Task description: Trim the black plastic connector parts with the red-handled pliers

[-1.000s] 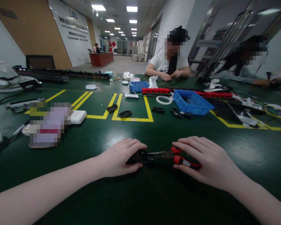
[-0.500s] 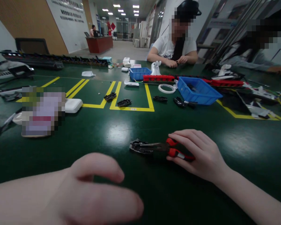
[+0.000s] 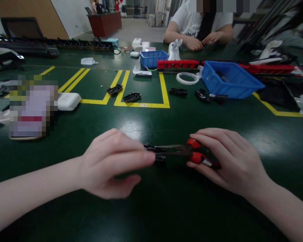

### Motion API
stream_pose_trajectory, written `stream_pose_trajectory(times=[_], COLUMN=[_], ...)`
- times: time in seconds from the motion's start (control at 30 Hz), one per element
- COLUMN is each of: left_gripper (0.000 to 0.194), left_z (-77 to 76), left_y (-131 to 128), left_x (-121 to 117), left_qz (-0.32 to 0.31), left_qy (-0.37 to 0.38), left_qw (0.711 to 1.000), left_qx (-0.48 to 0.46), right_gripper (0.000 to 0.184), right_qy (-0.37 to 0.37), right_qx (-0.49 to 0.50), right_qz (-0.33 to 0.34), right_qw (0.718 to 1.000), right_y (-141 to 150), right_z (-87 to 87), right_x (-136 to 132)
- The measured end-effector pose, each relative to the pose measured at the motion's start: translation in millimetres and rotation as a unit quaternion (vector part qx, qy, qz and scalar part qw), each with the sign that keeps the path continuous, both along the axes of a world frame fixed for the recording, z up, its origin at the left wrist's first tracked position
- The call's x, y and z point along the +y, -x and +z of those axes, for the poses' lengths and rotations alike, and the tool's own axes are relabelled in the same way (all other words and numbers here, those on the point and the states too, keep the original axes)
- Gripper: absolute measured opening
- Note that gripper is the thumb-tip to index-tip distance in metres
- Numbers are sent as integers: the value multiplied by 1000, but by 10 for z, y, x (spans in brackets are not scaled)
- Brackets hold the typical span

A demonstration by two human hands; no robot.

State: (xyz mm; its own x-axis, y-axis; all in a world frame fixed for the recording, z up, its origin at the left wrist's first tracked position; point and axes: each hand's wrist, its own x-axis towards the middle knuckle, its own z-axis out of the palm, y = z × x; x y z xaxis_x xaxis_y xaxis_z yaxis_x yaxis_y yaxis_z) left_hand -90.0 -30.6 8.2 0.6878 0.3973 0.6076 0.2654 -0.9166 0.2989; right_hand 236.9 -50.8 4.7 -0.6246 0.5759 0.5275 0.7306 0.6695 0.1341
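Note:
My right hand (image 3: 232, 161) is wrapped round the red handles of a pair of long-nose pliers (image 3: 185, 150), whose dark jaws point left. At the jaw tips lies a small black plastic part (image 3: 160, 158), its left end hidden behind my left fingers. Whether the jaws grip the part or only lie over it, I cannot tell. My left hand (image 3: 116, 161) has its fingers stretched to the right, with the thumb apart below them. Its fingertips overlap the part in view; contact is unclear.
Several similar black parts, such as one inside the yellow tape (image 3: 132, 97), lie farther back. A blue bin (image 3: 229, 80), a tape roll (image 3: 187, 78) and a long red strip (image 3: 178, 64) stand beyond. A phone (image 3: 34, 111) and white case (image 3: 68, 101) are left. Another person (image 3: 199, 30) sits opposite.
My left hand has moved up and forward from the near edge of the view to the black part. The pliers remain in my right hand. The view has tilted down.

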Motion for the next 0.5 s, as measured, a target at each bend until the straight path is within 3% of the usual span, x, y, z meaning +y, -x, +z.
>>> stream_pose_trajectory(times=[0.1,0.23,0.5], left_gripper=[54,56,35], left_z=[-19,-48,-62], left_y=[-125,-146,-136], left_x=[284,369,359], left_qz=[10,11,-24], left_qy=[65,148,107], left_qw=[997,979,976], left_qx=[45,139,187], right_gripper=[45,43,48], right_qy=[24,79,100], right_qx=[4,38,27], right_qz=[11,17,34], right_qw=[1000,996,994], right_y=[-54,-61,-81], right_z=[7,-36,-79], right_x=[26,53,30])
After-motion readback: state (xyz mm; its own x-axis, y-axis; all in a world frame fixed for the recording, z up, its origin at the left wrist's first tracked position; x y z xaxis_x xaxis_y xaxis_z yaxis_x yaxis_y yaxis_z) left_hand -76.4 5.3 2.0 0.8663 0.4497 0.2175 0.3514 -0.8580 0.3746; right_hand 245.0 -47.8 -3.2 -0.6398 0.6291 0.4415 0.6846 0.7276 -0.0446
